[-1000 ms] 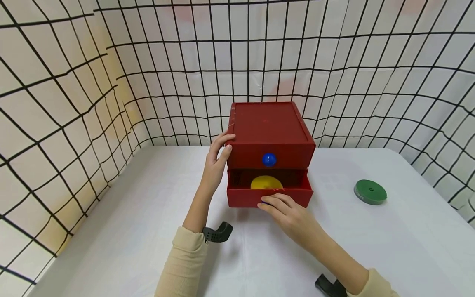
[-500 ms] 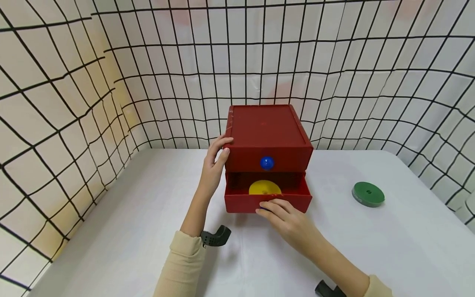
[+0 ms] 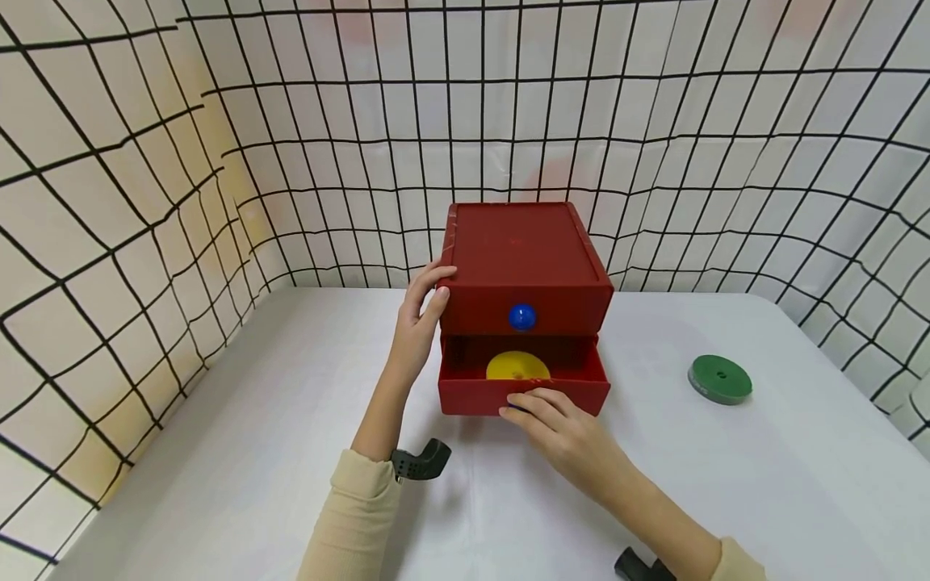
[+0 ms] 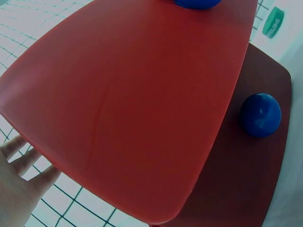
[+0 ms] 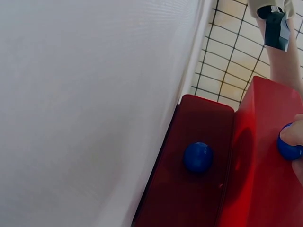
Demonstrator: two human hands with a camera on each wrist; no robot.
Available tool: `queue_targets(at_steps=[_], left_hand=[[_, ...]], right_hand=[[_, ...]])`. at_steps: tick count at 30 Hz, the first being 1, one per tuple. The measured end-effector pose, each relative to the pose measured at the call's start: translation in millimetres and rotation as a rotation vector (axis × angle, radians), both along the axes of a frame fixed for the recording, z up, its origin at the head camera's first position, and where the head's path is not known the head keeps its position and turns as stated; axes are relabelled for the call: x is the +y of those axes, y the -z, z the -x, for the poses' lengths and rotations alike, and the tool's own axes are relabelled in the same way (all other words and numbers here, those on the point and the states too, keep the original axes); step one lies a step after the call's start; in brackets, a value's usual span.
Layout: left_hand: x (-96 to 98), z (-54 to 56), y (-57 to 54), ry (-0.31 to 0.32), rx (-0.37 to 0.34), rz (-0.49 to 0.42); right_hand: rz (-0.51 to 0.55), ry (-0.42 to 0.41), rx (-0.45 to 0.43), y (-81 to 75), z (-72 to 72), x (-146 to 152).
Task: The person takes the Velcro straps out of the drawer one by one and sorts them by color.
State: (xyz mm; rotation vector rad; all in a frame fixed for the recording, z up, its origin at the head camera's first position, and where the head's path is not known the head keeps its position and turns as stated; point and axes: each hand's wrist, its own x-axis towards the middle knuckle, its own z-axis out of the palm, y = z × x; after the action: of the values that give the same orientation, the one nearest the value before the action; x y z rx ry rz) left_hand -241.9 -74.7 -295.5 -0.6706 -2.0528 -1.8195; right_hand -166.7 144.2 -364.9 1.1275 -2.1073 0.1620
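On the table [image 3: 291, 452], a red cabinet [image 3: 519, 242] stands, its lower drawer [image 3: 472, 397] out, a yellow disc [image 3: 517, 367] inside; the right hand [image 3: 567, 428] pinches the drawer's blue knob [image 5: 288, 152], the left hand [image 3: 417, 323], fingers extended, touches the cabinet.

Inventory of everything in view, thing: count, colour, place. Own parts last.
Cabinet: 1, red, mid-table
Upper drawer: 1, red, closed
Lower drawer: 1, red, pulled partly out
Upper knob: 1, blue, on the upper drawer front
Lower knob: 1, blue, on the lower drawer front
Yellow disc: 1, yellow, inside the lower drawer
Green disc: 1, green, on the table right of the cabinet
Table: 1, white, under the cabinet
Backdrop: white with black grid, behind and at the sides
Wrist devices: 2, black, one per wrist
Sleeves: 2, beige, on the forearms
Left hand: 1, bare, against the cabinet's left side
Right hand: 1, bare, gripping the lower knob
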Motion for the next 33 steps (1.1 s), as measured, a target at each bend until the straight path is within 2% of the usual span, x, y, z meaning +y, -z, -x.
queue_targets(at_steps=[16,33], left_hand=[[-0.5,-0.3,-0.5,-0.007,-0.015,0.003],[-0.8,2.0,-0.2,-0.001,-0.006,0.005]], right_hand=[[-0.006,0.0,-0.026,-0.4,-4.4,1],[0.019,-0.028,0.018,-0.2,-11.6,2]])
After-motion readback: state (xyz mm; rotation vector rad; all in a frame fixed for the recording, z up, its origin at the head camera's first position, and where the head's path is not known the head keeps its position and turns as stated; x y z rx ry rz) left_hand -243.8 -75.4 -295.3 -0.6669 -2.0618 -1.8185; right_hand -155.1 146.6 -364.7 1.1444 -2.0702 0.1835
